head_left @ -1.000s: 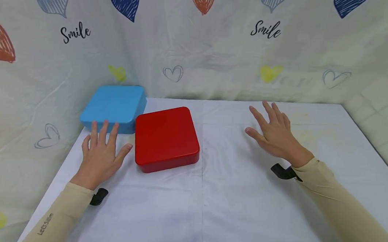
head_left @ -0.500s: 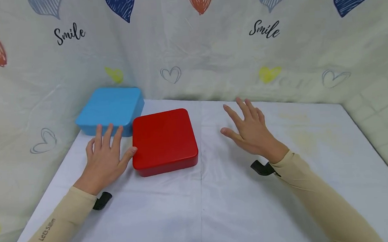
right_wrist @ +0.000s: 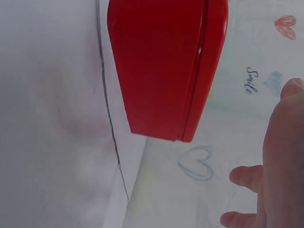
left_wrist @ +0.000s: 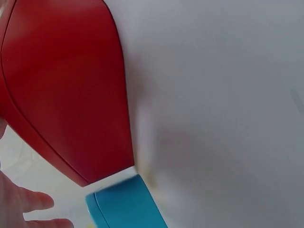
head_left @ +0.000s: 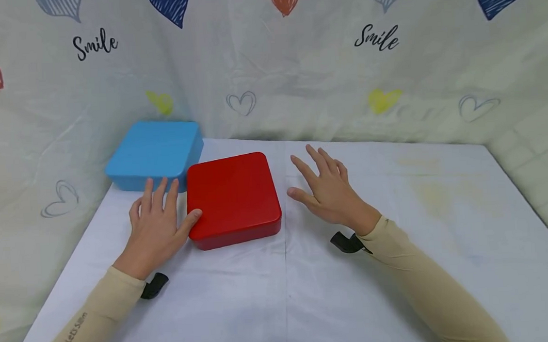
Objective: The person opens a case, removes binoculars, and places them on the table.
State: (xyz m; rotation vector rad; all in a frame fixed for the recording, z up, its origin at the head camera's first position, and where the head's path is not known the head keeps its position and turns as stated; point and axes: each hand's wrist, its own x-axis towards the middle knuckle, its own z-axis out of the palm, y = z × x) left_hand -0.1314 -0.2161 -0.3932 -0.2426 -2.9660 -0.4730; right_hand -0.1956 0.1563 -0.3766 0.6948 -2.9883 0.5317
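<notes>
A red square box (head_left: 233, 196) with a smooth lid lies on the white-covered table, left of the middle. Behind it to the left is a blue box (head_left: 156, 148), its near right corner close to the red one. My left hand (head_left: 154, 234) is spread at the red box's left side, its thumb overlapping that edge in the head view; whether it touches cannot be told. To the right, apart from the red box, hovers my right hand (head_left: 331, 191), fingers spread and holding nothing. The right wrist view shows the red box's side wall (right_wrist: 156, 66) and a seam under its lid.
A pale cloth backdrop (head_left: 288, 82) with printed hearts and "Smile" lettering hangs behind and left of the table. White cloth (head_left: 243, 296) covers the tabletop, with faint yellowish stains at the right. Each wrist carries a small black mount.
My right hand has moved left toward the red box. My left hand has shifted slightly right, its thumb now overlapping the red box's edge. Both boxes stay in place while the view shifts slightly.
</notes>
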